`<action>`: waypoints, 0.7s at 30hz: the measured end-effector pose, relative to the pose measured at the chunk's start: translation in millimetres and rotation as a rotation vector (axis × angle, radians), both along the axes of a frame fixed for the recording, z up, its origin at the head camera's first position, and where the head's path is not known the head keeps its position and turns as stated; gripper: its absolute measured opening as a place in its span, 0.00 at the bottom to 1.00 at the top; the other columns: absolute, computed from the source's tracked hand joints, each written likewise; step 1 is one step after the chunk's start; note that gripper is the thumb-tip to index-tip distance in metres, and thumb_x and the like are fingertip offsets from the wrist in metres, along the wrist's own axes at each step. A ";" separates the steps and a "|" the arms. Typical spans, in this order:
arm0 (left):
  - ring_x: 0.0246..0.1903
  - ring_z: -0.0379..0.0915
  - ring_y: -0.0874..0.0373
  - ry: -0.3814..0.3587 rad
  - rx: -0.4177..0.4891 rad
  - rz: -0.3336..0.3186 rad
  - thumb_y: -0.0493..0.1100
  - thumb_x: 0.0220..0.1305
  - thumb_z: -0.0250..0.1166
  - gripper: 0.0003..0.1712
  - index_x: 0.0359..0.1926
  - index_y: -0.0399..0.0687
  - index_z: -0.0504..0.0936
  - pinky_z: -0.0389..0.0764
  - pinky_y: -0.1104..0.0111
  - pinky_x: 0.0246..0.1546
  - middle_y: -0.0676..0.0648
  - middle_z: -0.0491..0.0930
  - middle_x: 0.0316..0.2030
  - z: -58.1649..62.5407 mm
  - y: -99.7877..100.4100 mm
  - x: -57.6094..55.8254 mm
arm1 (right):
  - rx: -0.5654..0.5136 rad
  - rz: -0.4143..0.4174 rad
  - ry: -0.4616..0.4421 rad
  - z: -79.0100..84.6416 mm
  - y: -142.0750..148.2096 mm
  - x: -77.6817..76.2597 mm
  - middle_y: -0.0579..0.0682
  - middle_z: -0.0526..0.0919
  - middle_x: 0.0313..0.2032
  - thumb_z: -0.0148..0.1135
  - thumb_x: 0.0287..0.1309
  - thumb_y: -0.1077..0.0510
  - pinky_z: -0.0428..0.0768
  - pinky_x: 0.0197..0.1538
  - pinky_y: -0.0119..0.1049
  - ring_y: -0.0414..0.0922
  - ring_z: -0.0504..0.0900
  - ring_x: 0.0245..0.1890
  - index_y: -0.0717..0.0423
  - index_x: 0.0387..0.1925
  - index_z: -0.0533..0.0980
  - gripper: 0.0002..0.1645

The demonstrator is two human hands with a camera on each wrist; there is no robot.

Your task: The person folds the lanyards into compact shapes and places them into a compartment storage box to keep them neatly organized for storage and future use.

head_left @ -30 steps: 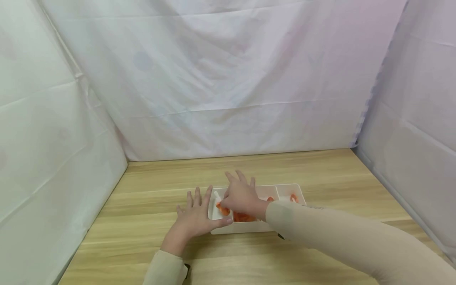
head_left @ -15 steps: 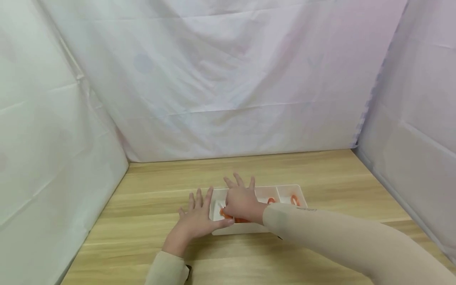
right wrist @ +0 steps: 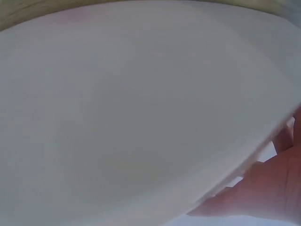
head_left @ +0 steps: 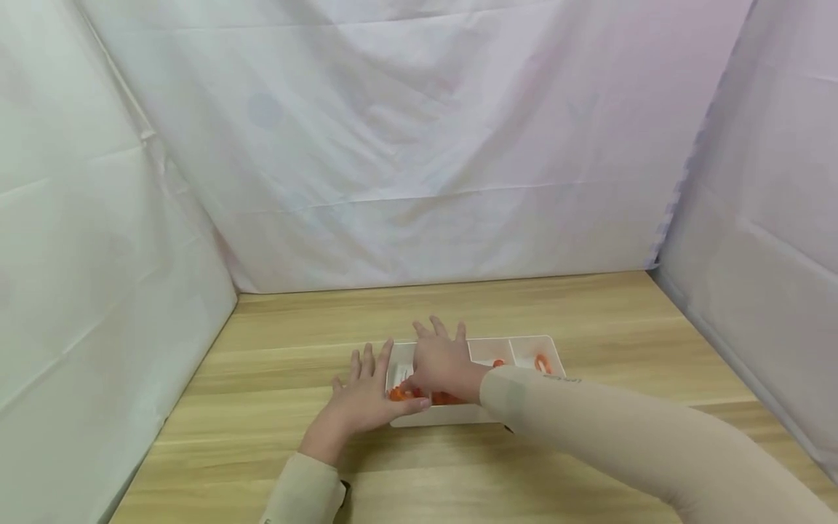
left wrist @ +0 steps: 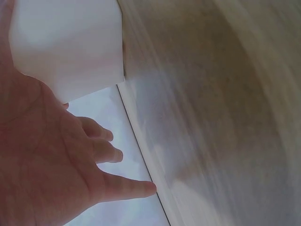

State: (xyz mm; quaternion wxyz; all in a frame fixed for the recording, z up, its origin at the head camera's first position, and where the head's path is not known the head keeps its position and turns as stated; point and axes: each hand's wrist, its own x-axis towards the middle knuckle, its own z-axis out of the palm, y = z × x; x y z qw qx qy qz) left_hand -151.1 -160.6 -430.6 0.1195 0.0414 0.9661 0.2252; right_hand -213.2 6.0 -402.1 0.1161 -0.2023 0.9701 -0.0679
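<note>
A long white divided tray (head_left: 445,415) lies on the table, its end wall large in the right wrist view. My left hand (head_left: 362,402) is spread at the tray's left end, thumb along the front rim and fingers straight beside the end. My right hand (head_left: 442,362) reaches down into the leftmost compartment, its thumb close to small orange pieces (head_left: 398,394) there; the rear fingers stick up. Whether it pinches a piece is hidden under the hand. More orange pieces (head_left: 447,398) lie in the neighbouring compartment, partly covered by the hand.
An orange loop (head_left: 543,362) lies in the rightmost compartment, and a bit of orange (head_left: 499,363) shows in the one beside it. The wood-grain table (head_left: 262,407) ends at white cloth walls (head_left: 419,182) at the back and sides.
My right hand has lowered slightly into the leftmost compartment. The orange piece with a white tip by its thumb has gone lower, and the white tip no longer shows clearly. My left hand stays put.
</note>
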 end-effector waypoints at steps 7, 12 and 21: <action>0.85 0.30 0.29 0.012 -0.016 -0.005 0.91 0.50 0.60 0.77 0.87 0.62 0.37 0.45 0.17 0.70 0.31 0.37 0.85 1.2 -1.0 5.2 | -0.148 0.006 0.010 26.0 6.9 7.5 0.56 0.50 0.86 0.78 0.58 0.42 0.48 0.80 0.76 0.60 0.44 0.87 0.43 0.43 0.91 0.15; 0.85 0.32 0.28 0.061 -0.050 -0.010 0.91 0.51 0.60 0.76 0.87 0.59 0.41 0.45 0.16 0.69 0.30 0.37 0.85 1.1 -4.3 8.7 | -0.243 0.006 0.108 63.3 20.0 11.8 0.57 0.41 0.87 0.73 0.62 0.47 0.54 0.81 0.71 0.60 0.41 0.87 0.45 0.66 0.81 0.31; 0.85 0.18 0.33 0.175 0.017 -0.053 0.78 0.72 0.54 0.62 0.87 0.58 0.31 0.35 0.17 0.71 0.38 0.22 0.86 26.6 -20.0 6.9 | -0.481 -0.107 0.273 118.3 91.2 -2.2 0.51 0.30 0.87 0.59 0.76 0.43 0.35 0.83 0.71 0.62 0.29 0.87 0.51 0.78 0.68 0.35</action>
